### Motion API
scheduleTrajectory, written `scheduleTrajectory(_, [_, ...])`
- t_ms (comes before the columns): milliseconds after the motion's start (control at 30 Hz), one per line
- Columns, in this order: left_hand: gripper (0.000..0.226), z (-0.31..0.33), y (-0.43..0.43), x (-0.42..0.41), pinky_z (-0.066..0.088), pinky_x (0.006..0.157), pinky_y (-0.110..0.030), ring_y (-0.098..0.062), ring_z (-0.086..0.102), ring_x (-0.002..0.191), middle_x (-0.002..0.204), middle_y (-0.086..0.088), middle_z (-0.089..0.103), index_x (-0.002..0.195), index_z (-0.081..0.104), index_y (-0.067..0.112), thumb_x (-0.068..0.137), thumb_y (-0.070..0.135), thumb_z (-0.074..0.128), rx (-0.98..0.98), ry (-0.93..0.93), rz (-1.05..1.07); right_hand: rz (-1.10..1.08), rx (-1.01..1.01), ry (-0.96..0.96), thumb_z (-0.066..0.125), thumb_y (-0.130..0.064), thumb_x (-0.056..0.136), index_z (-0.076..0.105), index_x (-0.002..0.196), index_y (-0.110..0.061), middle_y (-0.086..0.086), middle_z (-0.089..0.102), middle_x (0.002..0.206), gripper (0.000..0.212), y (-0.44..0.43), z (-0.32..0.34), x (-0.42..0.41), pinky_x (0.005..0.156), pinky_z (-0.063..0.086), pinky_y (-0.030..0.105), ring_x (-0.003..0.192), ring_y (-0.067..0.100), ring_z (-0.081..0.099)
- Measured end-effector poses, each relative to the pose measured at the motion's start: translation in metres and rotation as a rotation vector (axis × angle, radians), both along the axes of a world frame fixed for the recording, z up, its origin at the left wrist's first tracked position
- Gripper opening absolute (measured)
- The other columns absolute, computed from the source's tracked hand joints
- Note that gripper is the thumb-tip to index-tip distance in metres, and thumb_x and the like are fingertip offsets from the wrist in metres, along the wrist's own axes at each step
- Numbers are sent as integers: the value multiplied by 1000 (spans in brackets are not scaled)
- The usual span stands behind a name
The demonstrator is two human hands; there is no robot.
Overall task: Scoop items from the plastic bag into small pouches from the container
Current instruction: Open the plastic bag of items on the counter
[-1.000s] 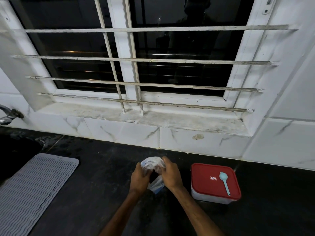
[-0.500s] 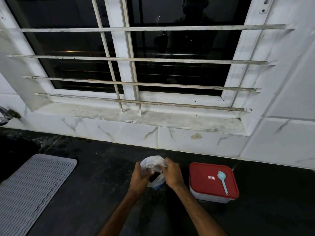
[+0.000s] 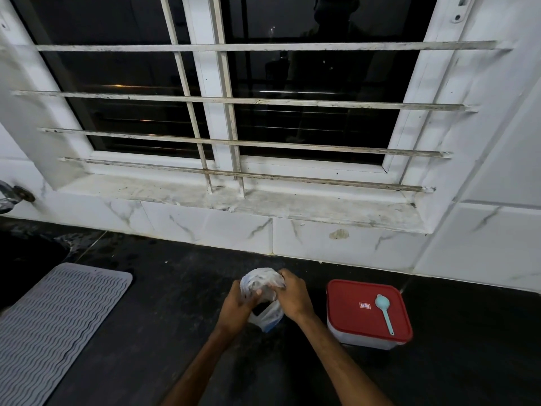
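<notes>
A crumpled clear plastic bag [image 3: 261, 284] stands on the dark counter at the middle front. My left hand [image 3: 235, 307] grips its left side and my right hand [image 3: 294, 294] pinches its top right edge. What is inside the bag is too dark to tell. To the right stands a square container with a red lid [image 3: 364, 310], its lid on. A light blue spoon [image 3: 384, 310] lies on that lid. No pouches are in sight.
A grey ribbed mat [image 3: 55, 323] lies on the counter at the left. A tap [image 3: 11, 196] juts from the wall at the far left above a dark sink. White tiled wall and a barred window [image 3: 222, 112] run along the back.
Both hands keep working the top of the bag, with my fingers shifted slightly on the plastic. The container and spoon have not moved.
</notes>
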State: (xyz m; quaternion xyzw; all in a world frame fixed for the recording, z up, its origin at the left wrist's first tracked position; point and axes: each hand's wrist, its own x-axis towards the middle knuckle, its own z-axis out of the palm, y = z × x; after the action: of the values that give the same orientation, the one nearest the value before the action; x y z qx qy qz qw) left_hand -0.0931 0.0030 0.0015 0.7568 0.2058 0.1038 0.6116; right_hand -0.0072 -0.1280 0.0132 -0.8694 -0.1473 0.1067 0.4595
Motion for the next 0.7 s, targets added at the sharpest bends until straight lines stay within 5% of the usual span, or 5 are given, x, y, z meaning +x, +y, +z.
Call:
scheduleTrajectory(133, [19,-1,7,1,54,65,-20,-9,67,87,98,2,68,104,57,19,90,25,69,94,54,49,35,-61,38,62,-17,92,61,116,-13,6,70,110,25,3,-5,2,81,55,25,95,14,66])
scheduleTrajectory(267, [23,-6,10,4,48,66,-15,-5,62,87,96,5,64,106,56,15,88,19,70,137,62,119,70,-232,3,69,-28,88,45,133,-18,4,62,126,52,11,-10,-2,91,53,30,111,18,62])
scheduleTrajectory(433, [23,-27,8,-2,51,73,-26,-19,65,91,97,-3,64,104,52,12,87,12,69,172,119,209,-3,-558,91,66,-45,87,42,135,-13,9,62,125,63,14,-21,-12,86,51,33,112,25,62])
scheduleTrajectory(533, [24,-31,7,-7,50,74,-27,-19,64,91,101,-4,63,108,49,12,90,12,65,171,127,247,31,-520,93,66,-42,88,56,124,-13,7,65,120,47,20,-27,-14,86,54,31,108,23,64])
scheduleTrajectory(700, [36,-37,19,-6,49,79,-29,-17,59,95,109,-2,58,122,46,11,92,17,64,185,221,206,29,-434,86,64,-39,88,54,122,-11,10,65,117,45,24,-31,-11,84,55,37,104,27,65])
